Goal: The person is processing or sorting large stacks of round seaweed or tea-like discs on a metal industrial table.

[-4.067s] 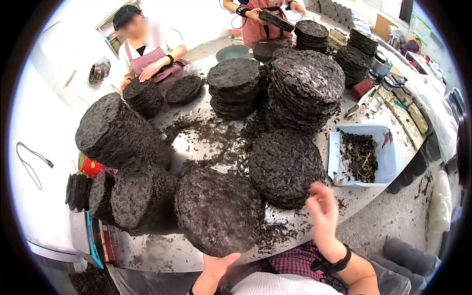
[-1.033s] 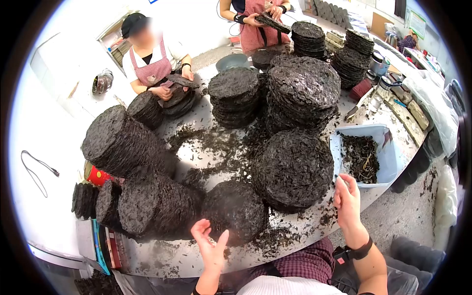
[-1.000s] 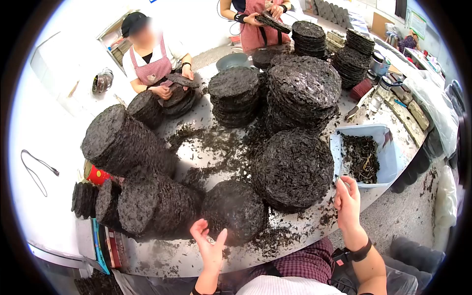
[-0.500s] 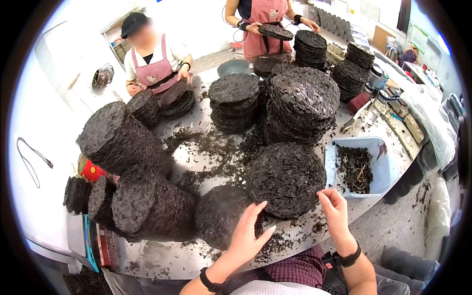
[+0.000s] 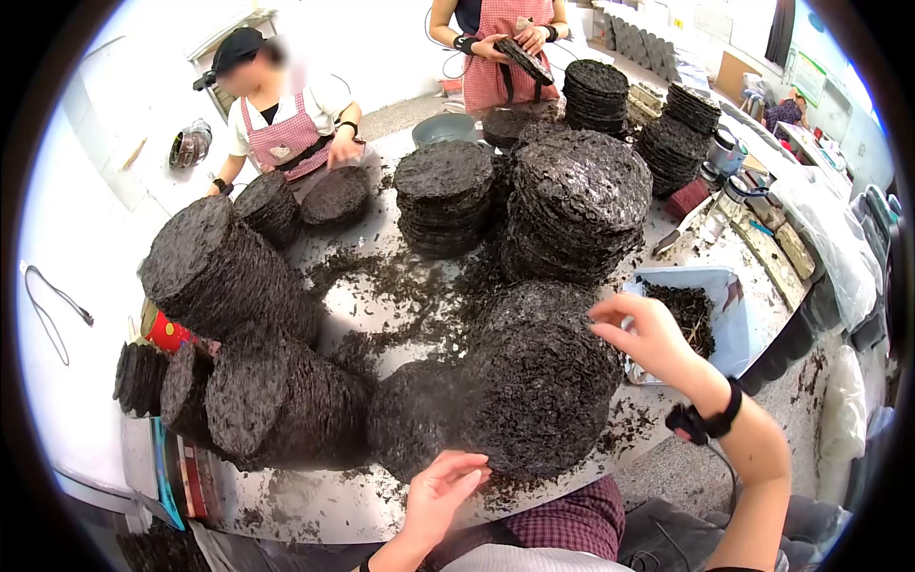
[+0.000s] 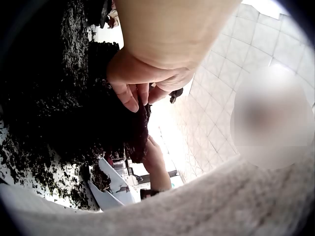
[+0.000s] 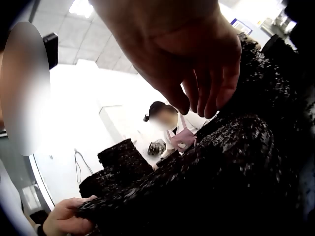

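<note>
In the head view, a round, dark, flaky cake like pressed dried seaweed (image 5: 543, 396) is tilted toward me in front of the stack (image 5: 538, 297) it overlaps. My left hand (image 5: 441, 498) pinches its near-left rim; in the left wrist view the fingers (image 6: 130, 101) curl against the dark edge. My right hand (image 5: 653, 338) is at its far-right rim, fingers loosely bent, thumb apart from them. The right wrist view shows those fingers (image 7: 209, 93) pointing down close over dark flakes, with nothing visible between them.
Tall dark stacks lean at left (image 5: 219, 267) and stand behind (image 5: 577, 205). A light-blue bin (image 5: 739, 319) of scraps sits right, tools (image 5: 686, 219) beyond it. Loose flakes litter the table (image 5: 367, 315). Two aproned people (image 5: 286, 138) (image 5: 505, 52) stand across it.
The cake has come nearer and tilted off its stack. My left hand has moved down to the near rim, my right hand farther up. The person at left has laid a cake down.
</note>
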Available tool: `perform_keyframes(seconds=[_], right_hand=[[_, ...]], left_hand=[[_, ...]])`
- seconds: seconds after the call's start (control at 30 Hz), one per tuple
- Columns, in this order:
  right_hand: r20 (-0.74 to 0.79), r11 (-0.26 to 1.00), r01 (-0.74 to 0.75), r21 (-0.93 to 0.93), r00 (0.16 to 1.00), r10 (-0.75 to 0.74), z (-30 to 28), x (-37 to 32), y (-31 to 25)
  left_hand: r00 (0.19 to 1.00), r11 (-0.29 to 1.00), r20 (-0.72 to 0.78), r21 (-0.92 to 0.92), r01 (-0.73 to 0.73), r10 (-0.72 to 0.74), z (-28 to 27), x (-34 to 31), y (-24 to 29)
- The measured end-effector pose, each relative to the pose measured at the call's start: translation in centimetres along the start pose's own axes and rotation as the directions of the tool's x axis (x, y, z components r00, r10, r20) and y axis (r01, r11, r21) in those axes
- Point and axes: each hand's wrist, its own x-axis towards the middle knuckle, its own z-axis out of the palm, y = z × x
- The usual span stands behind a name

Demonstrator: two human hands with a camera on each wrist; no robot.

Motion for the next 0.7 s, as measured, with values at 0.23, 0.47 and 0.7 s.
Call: perform_keyframes(seconds=[0.23,0.47,0.7], right_hand=[[0.147,0.905,0.169,-0.391,0.982,-0.119,6.1,8.5,0.1],[0.215,0.687,0.294,-0.665,0.956,-0.201,10.1,11.4,2.6],[0.114,0.951,0.132,-0.281,0.988,-0.103,7.2,10.8,2.6]], left_hand=[[0.999,0.999,0.028,0.011,0.035,-0.036,0.1,0.3,-0.4],[0.979,0.995,0.191,0.081,0.055,-0.07,-0.3,0.4,-0.1],[0.96,0.993,0.268,0.107,0.051,-0.078,-0.8,0.1,0.3]])
